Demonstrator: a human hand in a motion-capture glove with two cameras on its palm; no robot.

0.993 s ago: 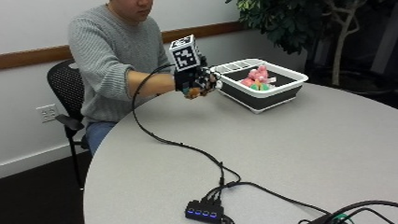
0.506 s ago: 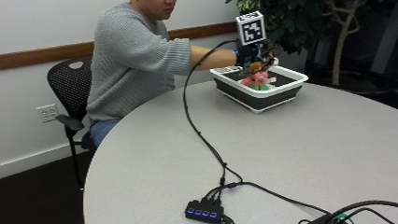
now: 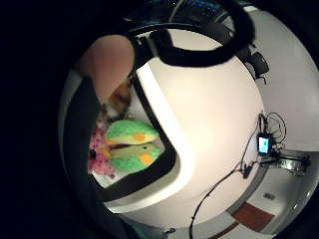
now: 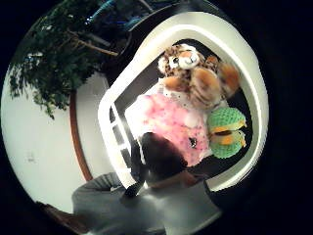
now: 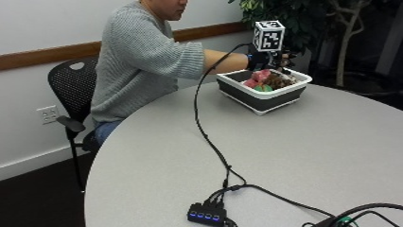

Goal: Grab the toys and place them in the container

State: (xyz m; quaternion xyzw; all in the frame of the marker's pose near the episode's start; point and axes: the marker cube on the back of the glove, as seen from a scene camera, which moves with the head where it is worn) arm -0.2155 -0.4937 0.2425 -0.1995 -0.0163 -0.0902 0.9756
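Since a moment ago my black-gloved right hand [image 5: 259, 60] has travelled from the tabletop's near side to hover above the white-rimmed, dark-walled rectangular container [image 5: 264, 97] on the round grey tabletop [image 5: 264, 161]. Whether my fingers are spread or curled, I cannot tell. Inside lie a spotted brown plush tiger [image 4: 198, 73], a pink fuzzy toy [image 4: 168, 125] and a green crocheted toy [image 4: 226, 132], bunched together.

No readable text, labels, brands or numbers anywhere. Container [image 5: 264, 90] walls and white rim are plain, no print. Toys inside it, the pink plush [image 4: 168, 125], the spotted brown plush [image 4: 198, 76] and the green knitted pieces [image 4: 226, 132], show no tags or lettering. Small lit screen [image 3: 263, 144] beyond the container on the table is too small to read.
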